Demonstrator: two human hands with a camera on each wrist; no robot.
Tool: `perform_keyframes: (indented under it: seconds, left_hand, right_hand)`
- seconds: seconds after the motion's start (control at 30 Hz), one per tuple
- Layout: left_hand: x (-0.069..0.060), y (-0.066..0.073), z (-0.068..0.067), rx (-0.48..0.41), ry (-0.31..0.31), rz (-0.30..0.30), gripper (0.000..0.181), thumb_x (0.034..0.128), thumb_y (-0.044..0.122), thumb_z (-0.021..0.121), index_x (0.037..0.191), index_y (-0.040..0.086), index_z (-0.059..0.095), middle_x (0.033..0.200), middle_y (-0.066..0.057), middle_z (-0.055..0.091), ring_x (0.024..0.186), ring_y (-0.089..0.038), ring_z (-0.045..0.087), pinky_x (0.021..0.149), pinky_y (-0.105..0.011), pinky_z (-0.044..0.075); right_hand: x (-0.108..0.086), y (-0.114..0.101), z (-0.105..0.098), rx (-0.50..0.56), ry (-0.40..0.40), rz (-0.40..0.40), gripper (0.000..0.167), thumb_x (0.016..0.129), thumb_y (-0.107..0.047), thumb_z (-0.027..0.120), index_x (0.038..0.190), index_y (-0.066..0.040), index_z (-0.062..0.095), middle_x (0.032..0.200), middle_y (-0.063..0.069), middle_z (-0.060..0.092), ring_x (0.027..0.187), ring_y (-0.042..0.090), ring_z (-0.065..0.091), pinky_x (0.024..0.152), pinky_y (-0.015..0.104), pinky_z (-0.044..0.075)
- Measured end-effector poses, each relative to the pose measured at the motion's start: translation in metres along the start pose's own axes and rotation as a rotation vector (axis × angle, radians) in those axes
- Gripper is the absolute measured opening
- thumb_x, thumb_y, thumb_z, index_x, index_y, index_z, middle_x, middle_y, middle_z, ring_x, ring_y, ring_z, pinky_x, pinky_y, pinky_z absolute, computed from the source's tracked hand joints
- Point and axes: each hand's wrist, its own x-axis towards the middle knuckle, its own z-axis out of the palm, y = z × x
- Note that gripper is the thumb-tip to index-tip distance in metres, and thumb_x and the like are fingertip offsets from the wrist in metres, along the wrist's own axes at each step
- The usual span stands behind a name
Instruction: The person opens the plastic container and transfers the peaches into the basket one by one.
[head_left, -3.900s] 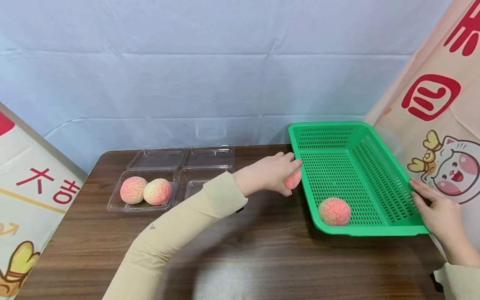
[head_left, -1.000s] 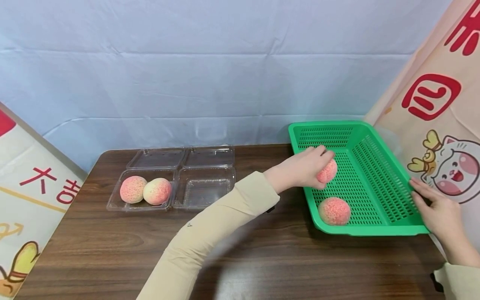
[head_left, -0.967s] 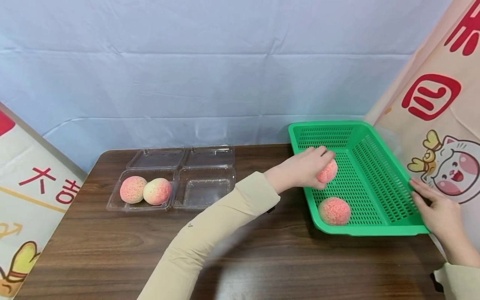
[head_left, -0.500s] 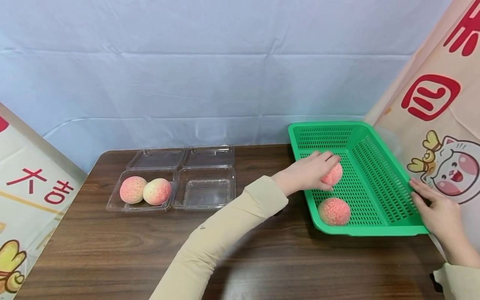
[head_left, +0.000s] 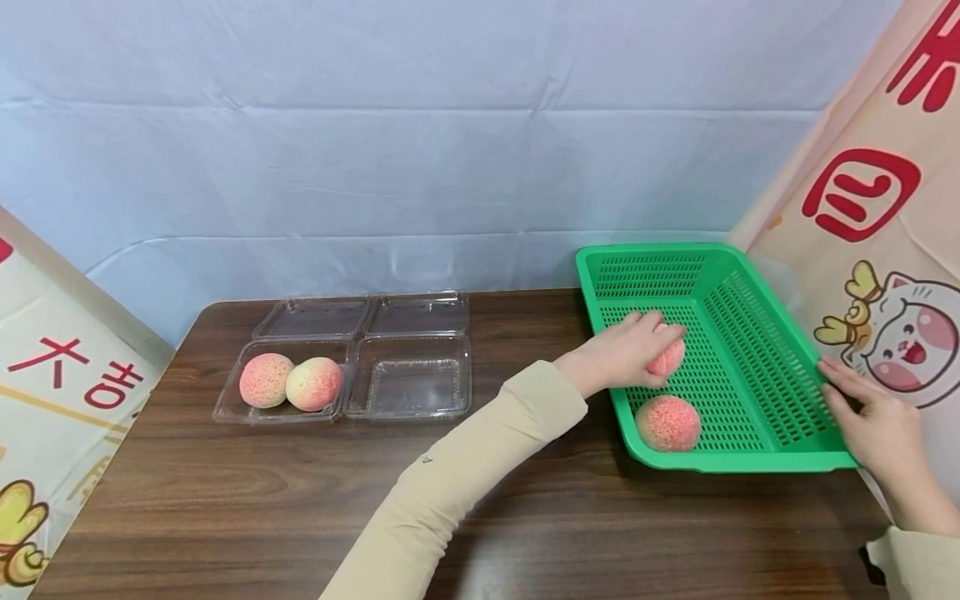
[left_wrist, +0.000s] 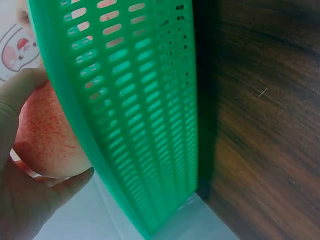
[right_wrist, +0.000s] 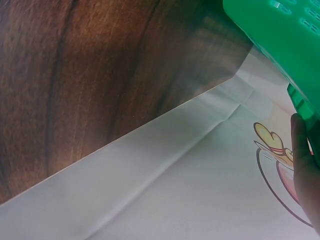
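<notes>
**Head view: the left hand [head_left: 624, 354] is gripping the far pink peach [head_left: 670, 358] in the green basket [head_left: 750, 462]**

The left fingers are clamping the far pink peach from opposite sides, as the left wrist view is confirming, and its right side is showing beyond them. Whether it is touching the basket floor, I cannot tell. Spreading the pressure evenly would suit so round a thing; pinching hard at one spot could make it slip or mark.

Just nearer, the near pink peach [head_left: 667, 423] is lying in the basket's near left corner, so moving gently and releasing only at the floor would avoid knocking it. The left wrist is crossing the basket's left rim, and leaning on that rim might tip things.

At the right, the right hand [head_left: 876, 423] is gripping the right rim; bracing there without pulling seems best.

Well to the left on the tabletop [head_left: 300, 500], the left clear box [head_left: 277, 417] is holding the left boxed peach [head_left: 266, 380] and the right boxed peach [head_left: 313, 384], while the right clear box [head_left: 412, 383] is standing beside it, holding none.
</notes>
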Motion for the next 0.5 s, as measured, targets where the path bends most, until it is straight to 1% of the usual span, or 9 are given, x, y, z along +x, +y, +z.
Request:
perform_keyframes:
  seconds: [0.03, 0.07, 0.1, 0.17, 0.23, 0.27, 0.33, 0.47, 0.5]
  left_hand:
    - [0.001, 0.001, 0.001, -0.006, -0.005, -0.004, 0.067, 0.0832, 0.043, 0.060, 0.140, 0.023, 0.030, 0.131, 0.001, 0.037, 0.113, -0.015, 0.038, 0.090, -0.020, 0.039]
    - [0.002, 0.001, 0.002, -0.014, -0.010, -0.009, 0.067, 0.0829, 0.042, 0.061, 0.140, 0.023, 0.030, 0.130, 0.001, 0.037, 0.113, -0.015, 0.038, 0.088, -0.021, 0.039]
    - [0.002, 0.002, 0.003, -0.024, -0.017, -0.018, 0.067, 0.0825, 0.042, 0.061, 0.139, 0.024, 0.031, 0.131, 0.001, 0.037, 0.114, -0.015, 0.038, 0.087, -0.021, 0.041]
    - [0.003, 0.003, 0.004, -0.032, -0.026, -0.030, 0.067, 0.0812, 0.041, 0.063, 0.138, 0.025, 0.032, 0.130, 0.002, 0.037, 0.113, -0.014, 0.038, 0.085, -0.021, 0.042]
    - [0.004, 0.004, 0.006, -0.029, -0.036, -0.040, 0.068, 0.0797, 0.042, 0.065, 0.138, 0.026, 0.033, 0.130, 0.003, 0.037, 0.113, -0.014, 0.038, 0.086, -0.021, 0.041]
    - [0.005, 0.005, 0.007, -0.026, -0.041, -0.043, 0.068, 0.0789, 0.043, 0.065, 0.137, 0.027, 0.034, 0.130, 0.003, 0.037, 0.113, -0.014, 0.038, 0.086, -0.021, 0.041]
    - [0.006, 0.006, 0.008, -0.023, -0.060, -0.052, 0.071, 0.0775, 0.045, 0.066, 0.138, 0.027, 0.034, 0.131, 0.004, 0.037, 0.115, -0.013, 0.037, 0.088, -0.021, 0.040]
    - [0.010, 0.009, 0.011, -0.006, -0.105, -0.075, 0.075, 0.0772, 0.049, 0.065, 0.140, 0.028, 0.030, 0.135, 0.004, 0.034, 0.122, -0.015, 0.035, 0.092, -0.022, 0.039]
    - [0.010, 0.010, 0.011, 0.001, -0.118, -0.083, 0.075, 0.0774, 0.049, 0.064, 0.141, 0.029, 0.029, 0.136, 0.004, 0.034, 0.124, -0.016, 0.034, 0.093, -0.023, 0.038]
  right_hand:
    - [0.000, 0.000, 0.000, -0.001, 0.000, 0.001, 0.037, 0.095, -0.015, 0.042, 0.127, 0.003, 0.049, 0.112, -0.049, 0.013, 0.127, 0.038, 0.032, 0.106, 0.048, 0.017]
    - [0.000, 0.000, 0.000, -0.003, -0.001, 0.003, 0.037, 0.095, -0.015, 0.042, 0.127, 0.003, 0.049, 0.120, -0.045, 0.017, 0.127, 0.038, 0.032, 0.106, 0.049, 0.018]
    - [0.000, 0.000, 0.000, -0.005, -0.004, 0.005, 0.037, 0.095, -0.015, 0.042, 0.127, 0.003, 0.048, 0.128, -0.037, 0.022, 0.127, 0.038, 0.032, 0.106, 0.049, 0.017]
    - [0.000, -0.001, 0.000, -0.014, -0.010, 0.012, 0.038, 0.095, -0.015, 0.041, 0.128, 0.003, 0.047, 0.138, -0.015, 0.032, 0.127, 0.039, 0.032, 0.105, 0.049, 0.018]
    - [0.000, -0.001, 0.000, -0.024, -0.014, 0.015, 0.038, 0.096, -0.015, 0.041, 0.128, 0.003, 0.047, 0.138, 0.010, 0.037, 0.127, 0.039, 0.032, 0.105, 0.050, 0.018]
    - [0.000, -0.001, 0.000, -0.025, -0.014, 0.016, 0.038, 0.096, -0.015, 0.041, 0.128, 0.003, 0.047, 0.136, 0.017, 0.038, 0.128, 0.038, 0.031, 0.105, 0.050, 0.018]
    - [0.000, -0.001, 0.000, -0.028, -0.012, 0.017, 0.038, 0.096, -0.015, 0.041, 0.128, 0.003, 0.047, 0.136, 0.017, 0.037, 0.128, 0.037, 0.031, 0.105, 0.049, 0.019]
    - [0.000, -0.001, 0.000, -0.024, -0.008, 0.016, 0.038, 0.096, -0.015, 0.041, 0.128, 0.003, 0.047, 0.138, 0.011, 0.036, 0.128, 0.036, 0.031, 0.105, 0.049, 0.019]
    - [0.000, -0.001, 0.000, -0.024, -0.009, 0.017, 0.038, 0.096, -0.015, 0.041, 0.128, 0.002, 0.047, 0.139, 0.005, 0.034, 0.128, 0.036, 0.032, 0.104, 0.050, 0.020]
